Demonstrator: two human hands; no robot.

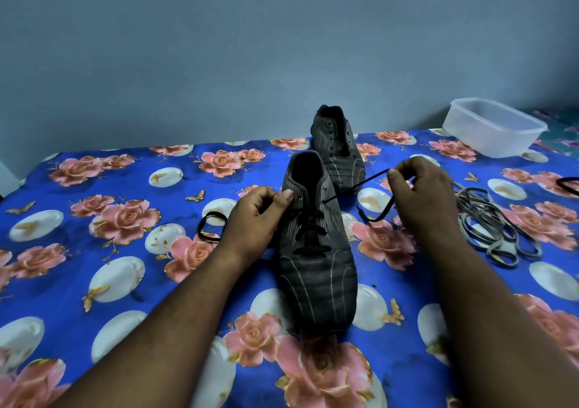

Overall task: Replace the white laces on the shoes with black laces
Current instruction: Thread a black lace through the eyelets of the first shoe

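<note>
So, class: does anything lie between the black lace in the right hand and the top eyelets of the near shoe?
Nothing visible does. The right hand pinches the black lace, which runs straight to the near shoe over bare cloth.

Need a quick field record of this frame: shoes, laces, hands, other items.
near shoe: dark striped shoe, partly laced with the black lace
far shoe: matching dark shoe, eyelets unlaced
left hand: left hand pinches the near shoe's eyelet edge
right hand: right hand pinches the black lace, pulled out to the right
removed laces: pale grey-white laces piled on the right
surface: blue floral cloth
other: translucent plastic tub, far right
</note>
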